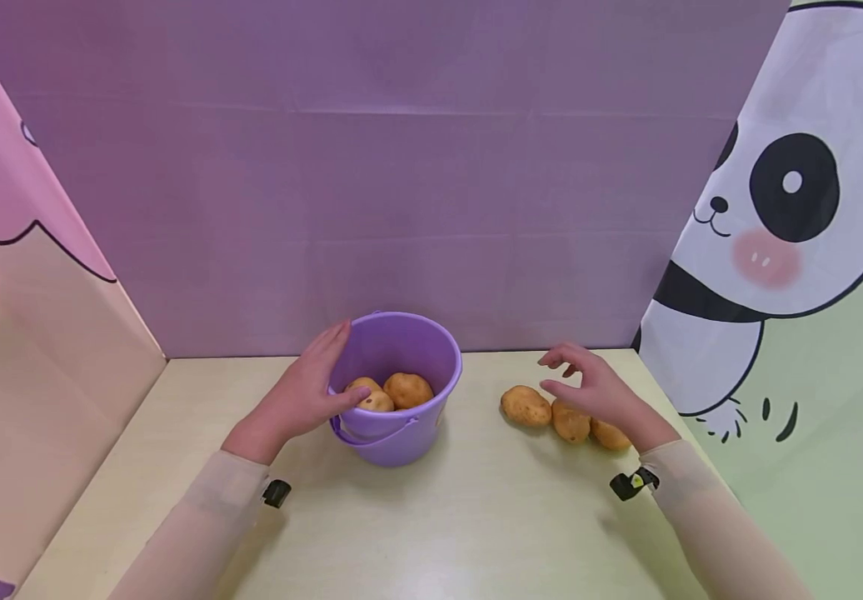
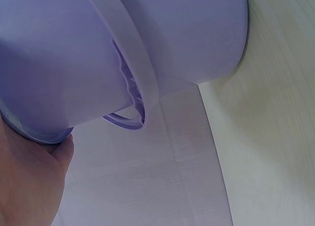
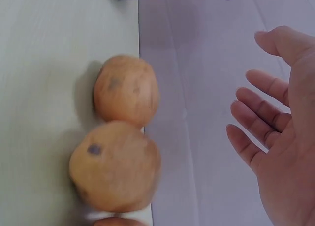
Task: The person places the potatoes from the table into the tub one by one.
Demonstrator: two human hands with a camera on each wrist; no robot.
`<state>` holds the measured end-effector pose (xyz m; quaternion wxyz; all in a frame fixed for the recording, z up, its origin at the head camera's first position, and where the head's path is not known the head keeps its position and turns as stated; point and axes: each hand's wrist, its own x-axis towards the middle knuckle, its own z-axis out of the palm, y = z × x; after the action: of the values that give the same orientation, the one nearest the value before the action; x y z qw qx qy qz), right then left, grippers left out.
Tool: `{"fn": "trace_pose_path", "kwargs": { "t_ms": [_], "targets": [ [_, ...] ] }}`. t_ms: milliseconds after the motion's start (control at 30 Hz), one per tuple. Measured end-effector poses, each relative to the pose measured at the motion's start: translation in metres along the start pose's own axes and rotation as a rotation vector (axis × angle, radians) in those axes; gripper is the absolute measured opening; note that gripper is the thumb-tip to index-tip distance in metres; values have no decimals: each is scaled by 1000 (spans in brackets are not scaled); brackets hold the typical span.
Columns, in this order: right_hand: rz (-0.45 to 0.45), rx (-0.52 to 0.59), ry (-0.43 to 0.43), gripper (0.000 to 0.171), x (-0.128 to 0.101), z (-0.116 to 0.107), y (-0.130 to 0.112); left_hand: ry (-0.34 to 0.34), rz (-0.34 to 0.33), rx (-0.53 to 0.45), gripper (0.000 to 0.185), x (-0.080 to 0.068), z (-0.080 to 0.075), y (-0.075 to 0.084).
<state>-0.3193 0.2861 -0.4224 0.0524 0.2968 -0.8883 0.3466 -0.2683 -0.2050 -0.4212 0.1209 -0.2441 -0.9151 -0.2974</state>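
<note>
From the head view, a person's left hand (image 1: 310,390) gripped the left rim of a purple bucket (image 1: 398,385) at the table's (image 1: 439,517) far middle, thumb hooked inside beside two potatoes (image 1: 390,392). To the right, the right hand (image 1: 595,390) hovered, fingers spread and empty, over three loose potatoes (image 1: 561,414) lying in a row. The left wrist view showed the bucket's wall (image 2: 147,48) pressed against the palm (image 2: 29,181). The right wrist view caught the open palm (image 3: 283,137) beside two potatoes (image 3: 120,137) that touched each other.
</note>
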Motion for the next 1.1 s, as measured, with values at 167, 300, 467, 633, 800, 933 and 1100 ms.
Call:
{"fn": "trace_pose_path", "kwargs": {
  "t_ms": [167,300,467,633,800,933,1100],
  "targets": [
    [16,-7,4,30,-12,-7,10,-1,-2,-3,107,0,0,0],
    [33,-28,4,34,-19,-12,16,-2,-3,0,107,0,0,-1],
    [53,-39,4,39,-31,-17,23,-4,-7,1,108,0,0,-2],
    [89,-15,0,43,-43,-21,35,-1,1,3,109,-1,0,-2],
    [141,7,-13,48,-56,-23,45,4,4,3,109,-1,0,-2],
    [163,28,-24,51,-63,-25,48,3,2,0,109,-2,0,-2],
    [208,51,-59,61,-69,-27,55,2,1,0,109,-1,0,-1]
  ]
}}
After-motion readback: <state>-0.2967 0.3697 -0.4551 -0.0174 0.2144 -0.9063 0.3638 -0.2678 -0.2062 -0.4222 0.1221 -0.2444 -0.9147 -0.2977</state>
